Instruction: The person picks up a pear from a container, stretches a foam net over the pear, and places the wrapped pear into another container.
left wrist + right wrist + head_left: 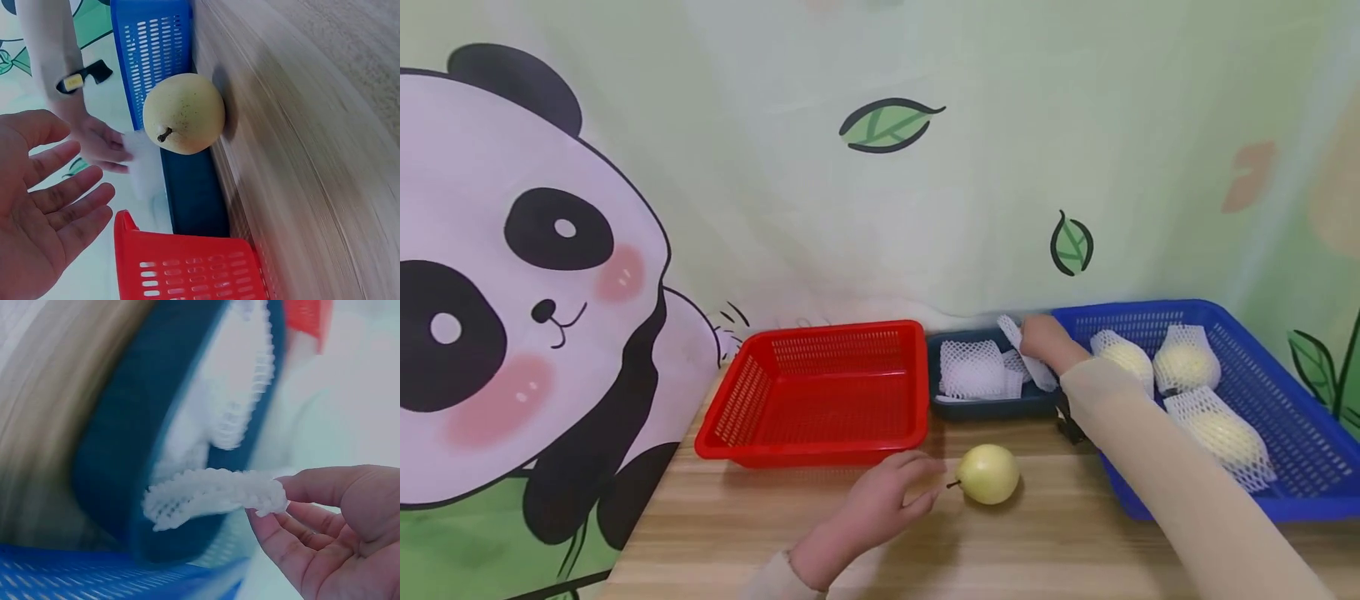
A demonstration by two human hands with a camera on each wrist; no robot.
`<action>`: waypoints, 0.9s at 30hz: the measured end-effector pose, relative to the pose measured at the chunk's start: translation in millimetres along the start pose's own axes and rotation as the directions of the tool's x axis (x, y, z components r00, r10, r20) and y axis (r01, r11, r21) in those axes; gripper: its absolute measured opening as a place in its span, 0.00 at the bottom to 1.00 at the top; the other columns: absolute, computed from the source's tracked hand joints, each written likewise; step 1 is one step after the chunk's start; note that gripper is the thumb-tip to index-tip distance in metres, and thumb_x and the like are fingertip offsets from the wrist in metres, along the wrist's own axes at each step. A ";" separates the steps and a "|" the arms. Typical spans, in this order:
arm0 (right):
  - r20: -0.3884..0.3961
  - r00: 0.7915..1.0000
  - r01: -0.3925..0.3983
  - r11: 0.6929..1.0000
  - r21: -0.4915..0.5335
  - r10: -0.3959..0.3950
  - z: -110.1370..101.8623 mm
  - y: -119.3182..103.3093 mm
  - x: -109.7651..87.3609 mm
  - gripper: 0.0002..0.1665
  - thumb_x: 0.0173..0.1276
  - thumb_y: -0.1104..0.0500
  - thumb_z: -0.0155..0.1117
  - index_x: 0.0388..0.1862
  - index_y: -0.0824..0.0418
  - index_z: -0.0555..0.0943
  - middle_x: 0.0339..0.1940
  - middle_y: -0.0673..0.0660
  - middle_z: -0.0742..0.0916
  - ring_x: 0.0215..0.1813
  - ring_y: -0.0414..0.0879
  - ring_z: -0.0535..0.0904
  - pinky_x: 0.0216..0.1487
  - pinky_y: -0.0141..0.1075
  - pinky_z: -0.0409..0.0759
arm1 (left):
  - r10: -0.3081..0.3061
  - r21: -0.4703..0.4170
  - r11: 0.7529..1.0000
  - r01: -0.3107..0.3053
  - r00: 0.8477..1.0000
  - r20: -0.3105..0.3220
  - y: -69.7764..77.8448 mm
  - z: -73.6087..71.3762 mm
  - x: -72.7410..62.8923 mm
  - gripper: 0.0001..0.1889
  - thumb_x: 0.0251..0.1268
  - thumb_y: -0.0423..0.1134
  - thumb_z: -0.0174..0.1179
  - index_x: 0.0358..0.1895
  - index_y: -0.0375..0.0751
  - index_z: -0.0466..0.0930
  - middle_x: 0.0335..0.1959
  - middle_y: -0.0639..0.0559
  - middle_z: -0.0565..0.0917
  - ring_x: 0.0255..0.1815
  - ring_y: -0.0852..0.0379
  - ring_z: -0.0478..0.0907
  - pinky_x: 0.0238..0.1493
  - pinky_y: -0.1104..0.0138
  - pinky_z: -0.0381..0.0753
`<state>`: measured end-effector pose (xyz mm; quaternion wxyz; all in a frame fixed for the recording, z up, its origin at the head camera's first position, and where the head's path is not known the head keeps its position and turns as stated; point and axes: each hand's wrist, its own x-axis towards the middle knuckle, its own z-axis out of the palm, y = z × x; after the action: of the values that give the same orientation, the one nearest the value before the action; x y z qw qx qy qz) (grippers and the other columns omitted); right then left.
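A bare yellow pear (988, 475) lies on the wooden table, its stem toward my left hand (886, 493). That hand is beside the pear with relaxed, spread fingers and holds nothing; in the left wrist view its palm (37, 206) faces up, apart from the fruit. Over the small dark teal basket (992, 410), my right hand (1049, 340) pinches a white foam net sleeve (212, 495) at one end between thumb and fingers. Flat and unfilled, the sleeve hangs across the basket's rim. More white foam nets (972, 368) lie inside the basket.
A red basket (827, 457) with nothing in it stands left of the teal one. On the right, a large blue basket (1292, 417) contains several pears wrapped in foam nets (1221, 437). A printed panda cloth (760, 167) hangs behind the table (1045, 550).
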<state>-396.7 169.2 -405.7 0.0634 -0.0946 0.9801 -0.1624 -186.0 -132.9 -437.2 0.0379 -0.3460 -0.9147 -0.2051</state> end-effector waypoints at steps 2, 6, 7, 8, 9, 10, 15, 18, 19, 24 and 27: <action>-0.029 0.999 0.017 0.998 0.063 -0.015 -15.6 -12.3 -25.1 0.08 0.61 0.70 0.57 0.36 0.76 0.79 0.34 0.69 0.84 0.35 0.57 0.77 0.38 0.44 0.81 | -0.007 -0.015 1.000 0.008 1.000 0.009 -0.5 0.5 -0.9 0.17 0.71 0.38 0.63 0.61 0.42 0.82 0.57 0.47 0.85 0.59 0.50 0.82 0.63 0.58 0.83; -0.054 0.999 0.005 0.988 0.153 0.003 -33.2 -25.6 -53.8 0.24 0.65 0.68 0.58 0.59 0.79 0.75 0.55 0.76 0.84 0.50 0.63 0.81 0.50 0.49 0.84 | -0.011 -0.008 1.000 0.011 1.000 -0.004 -0.6 -1.6 -0.5 0.16 0.69 0.37 0.64 0.58 0.43 0.83 0.56 0.48 0.85 0.58 0.50 0.82 0.62 0.58 0.84; -0.057 0.998 0.006 0.985 0.173 0.004 -35.5 -26.5 -57.5 0.25 0.66 0.68 0.58 0.61 0.78 0.74 0.56 0.76 0.83 0.51 0.64 0.81 0.50 0.49 0.85 | -0.008 -0.003 1.000 0.008 1.000 -0.012 -0.2 -2.5 0.4 0.16 0.69 0.37 0.64 0.58 0.43 0.83 0.56 0.48 0.85 0.58 0.50 0.82 0.62 0.58 0.84; -0.066 0.998 0.007 0.981 0.193 0.006 -38.1 -28.6 -62.5 0.26 0.67 0.67 0.59 0.62 0.77 0.74 0.56 0.76 0.83 0.51 0.63 0.81 0.49 0.49 0.85 | -0.008 0.000 1.000 0.008 1.000 -0.017 0.2 -3.4 1.5 0.16 0.68 0.37 0.65 0.58 0.43 0.83 0.56 0.48 0.85 0.58 0.50 0.82 0.61 0.58 0.84; -0.076 0.997 0.014 0.976 0.219 0.002 -39.8 -28.7 -66.1 0.26 0.67 0.67 0.59 0.62 0.77 0.74 0.54 0.75 0.84 0.49 0.62 0.82 0.48 0.48 0.85 | -0.006 0.008 1.000 0.006 1.000 -0.023 0.8 -4.2 3.0 0.16 0.68 0.37 0.65 0.58 0.43 0.83 0.56 0.47 0.85 0.58 0.50 0.83 0.61 0.58 0.84; -0.089 0.996 0.024 0.970 0.242 -0.003 -41.0 -28.3 -69.8 0.25 0.68 0.66 0.60 0.62 0.77 0.74 0.53 0.75 0.84 0.48 0.62 0.82 0.46 0.47 0.85 | -0.006 0.011 1.000 0.006 1.000 -0.029 1.6 -4.9 4.8 0.17 0.68 0.38 0.65 0.58 0.43 0.83 0.57 0.47 0.85 0.58 0.50 0.83 0.61 0.57 0.84; -0.148 0.989 0.062 0.891 0.449 0.006 -43.4 -31.7 -96.6 0.28 0.72 0.63 0.61 0.66 0.74 0.72 0.53 0.74 0.84 0.49 0.60 0.83 0.49 0.45 0.87 | -0.029 -0.028 0.999 0.027 0.996 -0.081 9.0 -10.6 14.2 0.20 0.67 0.38 0.66 0.61 0.43 0.80 0.59 0.46 0.84 0.59 0.50 0.82 0.61 0.56 0.85; -0.178 0.983 0.079 0.787 0.612 0.040 -37.0 -39.3 -113.0 0.29 0.74 0.61 0.61 0.69 0.73 0.70 0.56 0.73 0.83 0.48 0.53 0.84 0.50 0.39 0.88 | -0.052 -0.103 0.994 0.036 0.986 -0.156 13.8 -14.1 22.3 0.21 0.66 0.37 0.67 0.61 0.43 0.80 0.60 0.46 0.83 0.60 0.50 0.81 0.61 0.57 0.85; -0.189 0.981 0.090 0.739 0.668 0.051 -33.5 -42.9 -117.7 0.30 0.74 0.62 0.62 0.70 0.72 0.69 0.55 0.71 0.84 0.47 0.49 0.84 0.49 0.37 0.88 | -0.063 -0.127 0.991 0.040 0.981 -0.184 15.6 -15.5 25.5 0.22 0.65 0.37 0.68 0.62 0.43 0.80 0.60 0.46 0.83 0.60 0.50 0.81 0.61 0.57 0.85; -0.204 0.972 0.133 0.444 0.886 0.114 -14.7 -63.7 -137.4 0.29 0.74 0.63 0.62 0.70 0.72 0.68 0.42 0.48 0.85 0.40 0.32 0.81 0.42 0.26 0.85 | -0.095 -0.191 0.981 0.045 0.959 -0.267 22.8 -20.9 43.8 0.26 0.60 0.37 0.72 0.63 0.44 0.79 0.64 0.46 0.81 0.64 0.48 0.79 0.63 0.55 0.84; -0.190 0.969 0.142 0.277 0.950 0.157 -6.7 -73.2 -146.4 0.25 0.75 0.63 0.60 0.67 0.69 0.68 0.37 0.41 0.83 0.39 0.31 0.82 0.41 0.26 0.85 | -0.106 -0.220 0.974 0.046 0.957 -0.269 25.8 -21.0 54.3 0.27 0.61 0.37 0.72 0.65 0.44 0.78 0.65 0.46 0.80 0.65 0.47 0.78 0.64 0.55 0.83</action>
<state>-243.0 133.5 -361.5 -0.0139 -0.0118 0.6844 -0.7289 -211.9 -90.4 -397.5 0.1214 -0.2802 -0.8859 -0.3492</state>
